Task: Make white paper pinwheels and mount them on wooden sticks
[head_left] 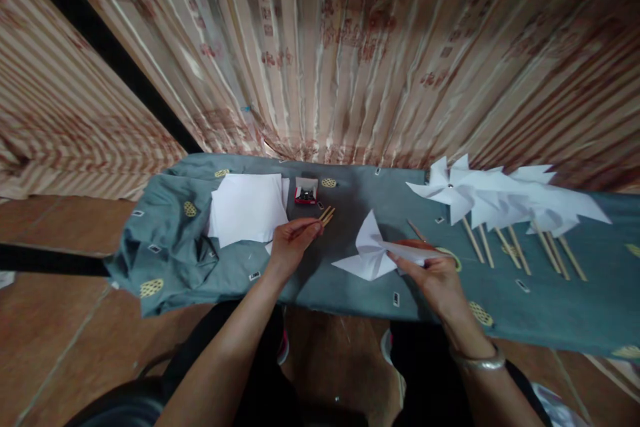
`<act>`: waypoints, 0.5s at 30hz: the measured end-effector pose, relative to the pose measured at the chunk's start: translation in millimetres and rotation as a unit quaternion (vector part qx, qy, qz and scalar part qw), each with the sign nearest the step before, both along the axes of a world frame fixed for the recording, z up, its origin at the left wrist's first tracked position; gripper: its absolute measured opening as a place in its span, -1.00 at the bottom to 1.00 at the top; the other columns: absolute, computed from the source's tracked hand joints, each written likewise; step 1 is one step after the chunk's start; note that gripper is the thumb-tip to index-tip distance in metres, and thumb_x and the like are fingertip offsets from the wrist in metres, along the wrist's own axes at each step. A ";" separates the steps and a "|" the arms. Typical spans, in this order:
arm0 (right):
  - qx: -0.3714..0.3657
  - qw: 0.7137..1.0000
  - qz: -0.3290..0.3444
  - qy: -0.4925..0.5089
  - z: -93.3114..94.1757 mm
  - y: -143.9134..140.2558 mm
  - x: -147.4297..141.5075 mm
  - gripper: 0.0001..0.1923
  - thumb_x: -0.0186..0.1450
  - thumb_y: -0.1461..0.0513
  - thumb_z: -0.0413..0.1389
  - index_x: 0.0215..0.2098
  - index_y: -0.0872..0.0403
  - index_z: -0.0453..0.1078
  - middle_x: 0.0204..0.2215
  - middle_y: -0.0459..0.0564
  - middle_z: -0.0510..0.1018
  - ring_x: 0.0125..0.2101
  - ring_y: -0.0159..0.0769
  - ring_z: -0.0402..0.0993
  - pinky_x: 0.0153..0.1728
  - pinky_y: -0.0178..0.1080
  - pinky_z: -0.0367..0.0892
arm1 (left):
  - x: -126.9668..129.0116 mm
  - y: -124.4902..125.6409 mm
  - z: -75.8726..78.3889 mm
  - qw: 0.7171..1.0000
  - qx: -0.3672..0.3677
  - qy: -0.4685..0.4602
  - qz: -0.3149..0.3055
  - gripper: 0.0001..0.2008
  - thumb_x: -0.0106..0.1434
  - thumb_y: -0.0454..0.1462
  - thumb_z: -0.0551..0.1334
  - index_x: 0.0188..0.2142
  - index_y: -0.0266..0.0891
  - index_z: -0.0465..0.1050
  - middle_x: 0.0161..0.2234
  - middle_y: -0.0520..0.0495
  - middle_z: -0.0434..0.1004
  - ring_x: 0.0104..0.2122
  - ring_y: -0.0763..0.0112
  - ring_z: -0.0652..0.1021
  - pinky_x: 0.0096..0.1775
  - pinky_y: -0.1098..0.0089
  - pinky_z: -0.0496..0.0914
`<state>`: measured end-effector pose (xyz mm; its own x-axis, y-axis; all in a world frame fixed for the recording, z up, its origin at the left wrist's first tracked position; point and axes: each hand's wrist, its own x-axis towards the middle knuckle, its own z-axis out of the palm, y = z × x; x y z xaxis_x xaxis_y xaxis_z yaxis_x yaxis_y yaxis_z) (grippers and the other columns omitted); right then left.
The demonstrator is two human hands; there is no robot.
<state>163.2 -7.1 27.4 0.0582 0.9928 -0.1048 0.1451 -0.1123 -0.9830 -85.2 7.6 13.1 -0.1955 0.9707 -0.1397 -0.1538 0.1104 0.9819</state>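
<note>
My left hand (293,245) is closed around a few thin wooden sticks (327,215), their tips poking out past the fingers. In my right hand (435,280) a white paper pinwheel (373,253) is pinched near its centre, its blades folded inward and no stick visible on it. Just beyond the left hand stands a small open red box (306,192) with dark shiny bits inside, probably pins. A stack of white paper sheets (253,208) lies left of that hand. Partly hidden behind the right hand are scissors (453,257) with a yellow-green handle.
Several finished white pinwheels (500,193) on wooden sticks lie overlapping at the right. A blue-green patterned cloth (370,187) covers the narrow table. Behind it hangs a striped curtain (320,67), and a dark pole (115,60) slants at the left.
</note>
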 end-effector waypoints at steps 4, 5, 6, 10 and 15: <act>-0.003 0.999 0.041 0.007 0.6 -3.4 -0.9 -0.75 0.01 0.06 0.37 -0.41 0.03 0.61 -0.43 -0.03 0.68 -0.42 -0.15 0.60 -0.38 -0.18 0.49 | -18.6 5.7 -0.5 0.983 0.072 0.166 0.039 -0.80 0.06 -0.16 0.34 -0.35 -0.21 0.61 -0.35 -0.05 0.64 -0.34 0.36 0.58 -0.20 0.35 0.46; -0.003 0.999 0.048 0.008 1.3 -4.3 -0.5 -0.74 0.01 0.06 0.37 -0.41 0.03 0.61 -0.43 -0.03 0.68 -0.42 -0.16 0.60 -0.39 -0.18 0.49 | -26.0 7.6 -0.3 0.973 0.094 0.204 0.060 -0.80 0.08 -0.17 0.32 -0.33 -0.20 0.61 -0.32 -0.05 0.64 -0.30 0.35 0.57 -0.16 0.34 0.46; -0.003 0.999 0.054 0.009 2.1 -5.2 0.2 -0.74 0.01 0.05 0.37 -0.40 0.04 0.61 -0.43 -0.02 0.68 -0.41 -0.16 0.59 -0.39 -0.19 0.49 | -33.6 9.4 -0.1 0.962 0.107 0.232 0.091 -0.80 0.10 -0.17 0.30 -0.32 -0.20 0.61 -0.32 -0.05 0.63 -0.31 0.35 0.57 -0.17 0.34 0.46; -0.011 0.997 0.079 0.003 5.7 -9.3 4.3 -0.72 0.02 0.06 0.36 -0.37 0.07 0.61 -0.43 -0.01 0.68 -0.42 -0.19 0.58 -0.40 -0.23 0.46 | -52.1 11.3 -3.0 0.939 0.122 0.306 0.099 -0.82 0.12 -0.20 0.26 -0.35 -0.21 0.61 -0.35 -0.06 0.60 -0.31 0.35 0.57 -0.19 0.36 0.47; -0.004 0.996 0.092 0.002 12.1 -15.4 5.0 -0.78 0.04 0.12 0.33 -0.39 0.07 0.61 -0.44 -0.02 0.67 -0.44 -0.23 0.54 -0.41 -0.26 0.42 | -45.4 3.0 -10.6 0.918 0.108 0.382 0.010 -0.82 0.16 -0.23 0.25 -0.29 -0.18 0.62 -0.26 -0.07 0.61 -0.24 0.31 0.57 -0.09 0.29 0.46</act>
